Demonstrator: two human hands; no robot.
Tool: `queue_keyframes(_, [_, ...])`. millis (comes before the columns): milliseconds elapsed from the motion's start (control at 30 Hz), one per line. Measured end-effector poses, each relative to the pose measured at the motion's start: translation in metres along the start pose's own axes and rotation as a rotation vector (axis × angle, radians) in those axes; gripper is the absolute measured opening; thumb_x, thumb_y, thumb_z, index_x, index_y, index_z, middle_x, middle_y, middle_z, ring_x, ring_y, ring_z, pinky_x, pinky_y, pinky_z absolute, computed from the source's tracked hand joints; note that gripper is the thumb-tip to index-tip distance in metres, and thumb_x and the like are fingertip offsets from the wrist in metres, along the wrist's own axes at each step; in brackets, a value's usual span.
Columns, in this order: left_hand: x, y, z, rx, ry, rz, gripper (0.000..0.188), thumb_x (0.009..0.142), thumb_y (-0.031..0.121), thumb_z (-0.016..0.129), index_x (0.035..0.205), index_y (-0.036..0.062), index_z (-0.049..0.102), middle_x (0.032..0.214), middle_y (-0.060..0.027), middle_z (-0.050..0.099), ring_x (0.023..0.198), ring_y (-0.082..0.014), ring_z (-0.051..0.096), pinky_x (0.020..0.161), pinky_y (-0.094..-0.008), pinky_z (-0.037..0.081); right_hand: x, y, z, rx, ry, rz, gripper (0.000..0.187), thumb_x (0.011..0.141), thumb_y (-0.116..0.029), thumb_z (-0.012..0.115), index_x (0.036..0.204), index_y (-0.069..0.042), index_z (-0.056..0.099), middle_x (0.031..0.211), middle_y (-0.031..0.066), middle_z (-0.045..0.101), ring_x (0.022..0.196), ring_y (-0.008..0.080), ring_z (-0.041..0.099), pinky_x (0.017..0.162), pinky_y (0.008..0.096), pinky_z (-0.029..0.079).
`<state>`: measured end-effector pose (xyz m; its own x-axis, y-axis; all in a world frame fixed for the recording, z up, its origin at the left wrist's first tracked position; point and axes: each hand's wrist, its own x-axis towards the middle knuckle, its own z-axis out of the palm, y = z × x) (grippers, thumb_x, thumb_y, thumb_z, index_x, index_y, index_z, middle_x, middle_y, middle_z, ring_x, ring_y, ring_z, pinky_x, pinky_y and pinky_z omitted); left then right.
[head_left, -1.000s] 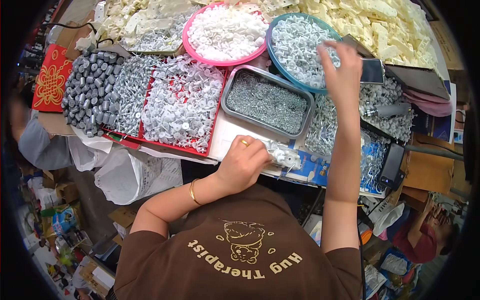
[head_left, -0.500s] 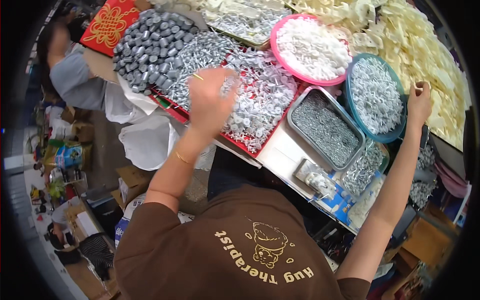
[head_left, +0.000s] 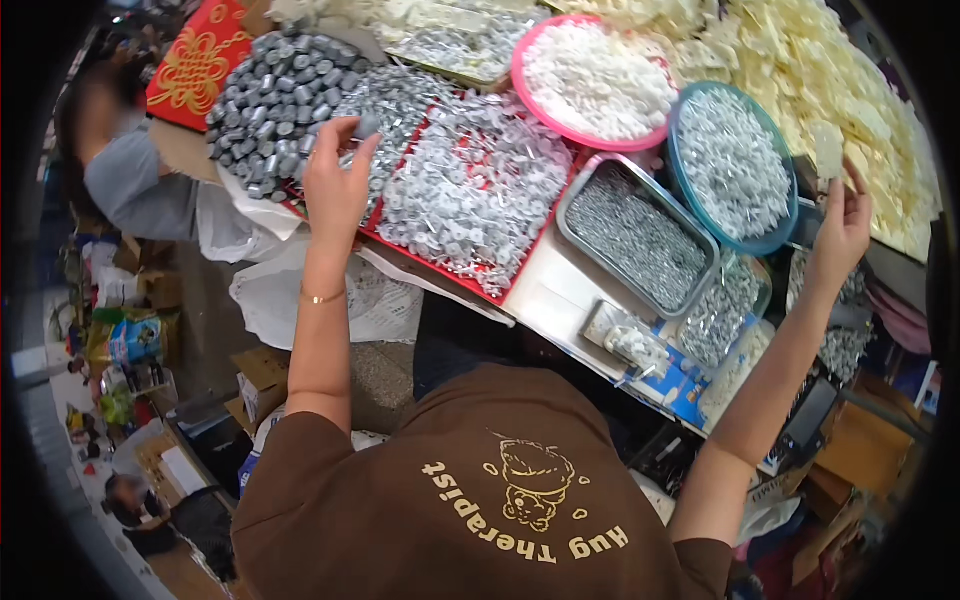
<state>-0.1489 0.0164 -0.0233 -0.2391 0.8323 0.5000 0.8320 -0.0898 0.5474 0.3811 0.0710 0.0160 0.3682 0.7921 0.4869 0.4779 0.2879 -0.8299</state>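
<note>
My left hand [head_left: 335,190] pinches a grey metal-looking cylinder [head_left: 367,126] between thumb and fingers, over the edge of a heap of small silvery parts [head_left: 400,105]. Just left of it lies a pile of similar grey cylinders [head_left: 275,95]. A red tray [head_left: 497,296] of white, disc-headed pieces with thin pins is to its right. At the far right my right hand [head_left: 843,228] grips a pale translucent plastic piece [head_left: 828,150] by its lower end. Behind that hand spreads a big heap of pale yellow plastic pieces [head_left: 800,75].
A pink basin [head_left: 520,75] holds white parts, and a teal basin [head_left: 792,225] holds white pinned parts. Nearer stands a metal tray [head_left: 570,222] of tiny metal pieces. A small block-like device [head_left: 625,338] sits at the table's front edge. Another person [head_left: 140,180] is at the left.
My left hand has moved left from above the red tray toward the grey cylinders and now holds one. My right hand has drawn slightly nearer, with the plastic piece now visible in it.
</note>
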Motion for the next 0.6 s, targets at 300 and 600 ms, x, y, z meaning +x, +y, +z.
queue_keyframes(300, [-0.085,0.176,0.050,-0.786,-0.628,0.372,0.036,0.071,0.007,0.087,0.104,0.0058,0.076,0.098,-0.0072,0.069,0.088,-0.0203,0.064,0.081,-0.0300,0.050,-0.157,-0.069,-0.002,0.224,-0.104,0.202,0.041,0.092,0.000,0.069,0.130,0.002,0.055,0.117,0.0075,0.064,0.102,0.0129,0.062,0.093,0.0275,0.050])
queue_keyframes(600, [-0.139,0.210,0.079,-0.716,-0.786,0.469,0.036,0.075,0.025,0.084,0.108,0.0116,0.075,0.094,-0.0020,0.069,0.091,-0.0186,0.060,0.095,-0.0384,0.031,-0.212,-0.072,-0.044,0.234,-0.206,0.567,0.030,0.103,-0.025,0.057,0.108,0.001,0.070,0.083,0.0001,0.060,0.072,0.0076,0.053,0.066,0.0232,0.042])
